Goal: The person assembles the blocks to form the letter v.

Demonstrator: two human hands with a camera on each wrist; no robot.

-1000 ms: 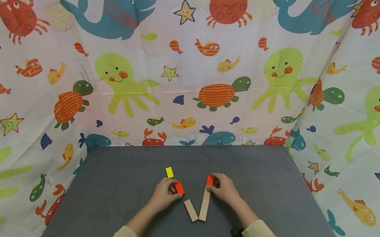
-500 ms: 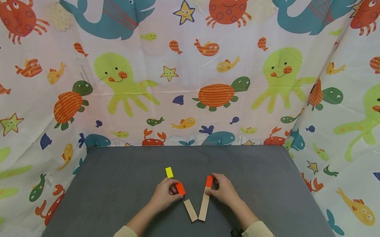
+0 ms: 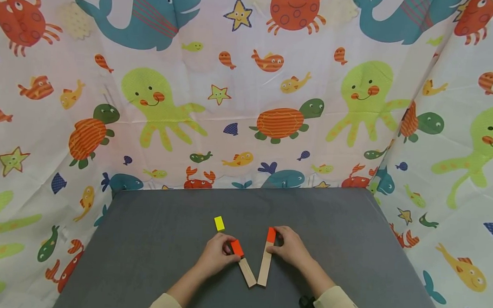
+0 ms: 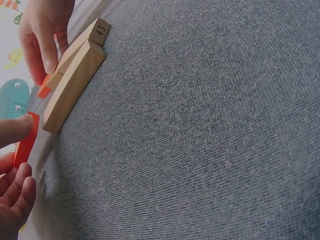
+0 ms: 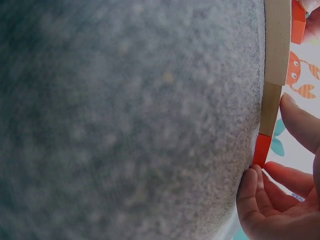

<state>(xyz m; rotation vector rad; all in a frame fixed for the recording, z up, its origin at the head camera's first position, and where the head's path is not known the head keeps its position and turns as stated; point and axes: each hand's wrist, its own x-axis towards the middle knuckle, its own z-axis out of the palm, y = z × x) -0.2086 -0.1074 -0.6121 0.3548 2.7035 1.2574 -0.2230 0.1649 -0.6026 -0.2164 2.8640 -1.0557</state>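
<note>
My left hand (image 3: 216,254) pinches an orange-red block (image 3: 237,248) between thumb and fingers, right at the far end of a short wooden block (image 3: 247,273). Beside it, two wooden blocks lie end to end in a strip (image 3: 264,266), topped by a second orange-red block (image 3: 271,235). The two rows form a V whose near ends meet. My right hand (image 3: 290,245) has its fingertips at the far end of that second red block, its thumb lower along the wood. In the right wrist view the curled fingers (image 5: 248,187) sit right at the red end.
A yellow block (image 3: 219,224) lies on the grey cloth-covered table (image 3: 150,242), beyond my left hand. A curtain (image 3: 242,79) printed with sea animals hangs behind and at the sides. A small black object (image 3: 307,304) shows near the right sleeve.
My left hand has moved the red block slightly nearer and to the right, against the short wooden block's end. My right thumb has slid down from the other red block to the wood.
</note>
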